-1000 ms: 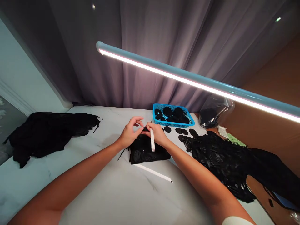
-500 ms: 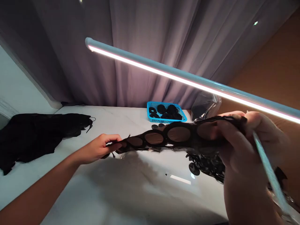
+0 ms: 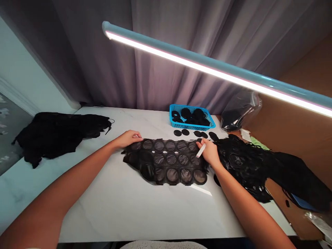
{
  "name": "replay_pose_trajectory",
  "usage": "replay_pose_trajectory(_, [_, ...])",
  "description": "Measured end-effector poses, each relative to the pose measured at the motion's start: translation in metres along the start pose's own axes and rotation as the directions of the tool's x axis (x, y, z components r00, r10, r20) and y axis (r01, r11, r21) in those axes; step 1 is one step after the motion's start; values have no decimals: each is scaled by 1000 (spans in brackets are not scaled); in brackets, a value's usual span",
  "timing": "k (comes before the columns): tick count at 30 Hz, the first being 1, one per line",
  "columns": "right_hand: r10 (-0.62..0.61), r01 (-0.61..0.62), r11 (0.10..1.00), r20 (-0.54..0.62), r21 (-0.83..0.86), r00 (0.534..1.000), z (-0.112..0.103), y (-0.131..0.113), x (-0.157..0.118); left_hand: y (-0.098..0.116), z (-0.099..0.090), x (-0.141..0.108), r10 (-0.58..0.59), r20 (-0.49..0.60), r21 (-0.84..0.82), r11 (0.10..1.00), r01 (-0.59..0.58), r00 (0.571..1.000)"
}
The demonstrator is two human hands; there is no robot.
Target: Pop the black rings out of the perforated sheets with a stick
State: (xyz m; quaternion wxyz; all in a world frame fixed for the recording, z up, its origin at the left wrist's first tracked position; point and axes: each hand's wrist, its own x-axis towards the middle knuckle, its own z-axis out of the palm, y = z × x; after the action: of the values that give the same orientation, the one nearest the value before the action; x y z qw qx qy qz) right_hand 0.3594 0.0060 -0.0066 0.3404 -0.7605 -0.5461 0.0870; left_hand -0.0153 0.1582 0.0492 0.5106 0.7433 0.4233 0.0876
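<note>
A sheer black fabric piece [image 3: 171,159] patterned with rows of circles lies spread on the white table [image 3: 135,211]. My left hand [image 3: 129,139] pinches its upper left corner. At its upper right edge, my right hand [image 3: 209,150] grips the fabric, and a white stick-like tool [image 3: 201,151] is held in the same hand, pointing down to the left. Part of the fabric's left side is folded over and darker. Several black discs [image 3: 185,132] lie just beyond the upper edge.
Behind the discs stands a blue basket [image 3: 192,125] with black round pieces. Dark cloth [image 3: 59,135] is heaped at the left, and a tangled black pile [image 3: 243,162] at the right. A plastic bag [image 3: 242,110] sits back right, under a light tube [image 3: 207,67].
The fabric has come down from the raised, stretched position in front of the camera and now lies flat on the table. My right hand has moved away from the camera. The view has tilted down.
</note>
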Motion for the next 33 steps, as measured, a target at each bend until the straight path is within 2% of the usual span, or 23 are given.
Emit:
replay_pose_trajectory(4, [-65, 65, 996, 11, -62, 998, -4, 8, 6, 5, -9, -9, -36, 8, -148, 988, 37, 999])
replay_pose_trajectory(7, [-157, 161, 984, 55, -82, 986, -3, 12, 1, 1, -12, -26, -40, -67, -220, 975, 25, 997])
replay_pose_trajectory(9, [-207, 212, 972, 65, -99, 976, -3, 12, -4, -5, -9, -38, -42, -145, -239, 971, 6, 989])
replay_pose_trajectory(12, [-240, 245, 961, 53, -130, 969, -9, 8, -10, -15, 8, -58, -36, -237, -211, 977, -15, 971])
replay_pose_trajectory(14, [-236, 238, 962, 30, -138, 971, -15, 3, -14, -22, 24, -69, -22, -354, -135, 990, -28, 935])
replay_pose_trajectory(16, [-225, 224, 970, 1, -93, 974, -21, -4, -17, -27, 41, -80, -7, -497, -36, 999, -13, 868])
replay_pose_trajectory(18, [-214, 214, 977, -27, 4, 976, -27, -11, -20, -31, 55, -88, 32, -579, 91, 996, 26, 815])
replay_pose_trajectory(20, [-203, 207, 974, -47, 96, 978, -31, -17, -23, -33, 67, -95, 98, -589, 251, 966, 67, 802])
replay_pose_trajectory(22, [-192, 198, 968, -53, 154, 980, -34, -23, -24, -33, 76, -99, 135, -557, 315, 947, 58, 819])
replay_pose_trajectory(25, [-164, 172, 956, -53, 237, 985, -39, -27, -25, -26, 86, -97, 136, -522, 202, 979, -33, 842])
replay_pose_trajectory(27, [-142, 149, 948, -45, 281, 989, -42, -26, -24, -17, 89, -92, 149, -537, 128, 987, -94, 831])
replay_pose_trajectory(29, [-120, 125, 942, -35, 312, 992, -45, -23, -22, -5, 88, -88, 171, -568, 127, 985, -119, 805])
replay_pose_trajectory(31, [-100, 102, 932, -23, 347, 995, -48, -21, -21, 6, 84, -87, 191, -586, 212, 974, -79, 787])
replay_pose_trajectory(33, [-73, 66, 914, 2, 401, 997, -49, -19, -21, 16, 77, -90, 217, -566, 372, 928, 12, 796])
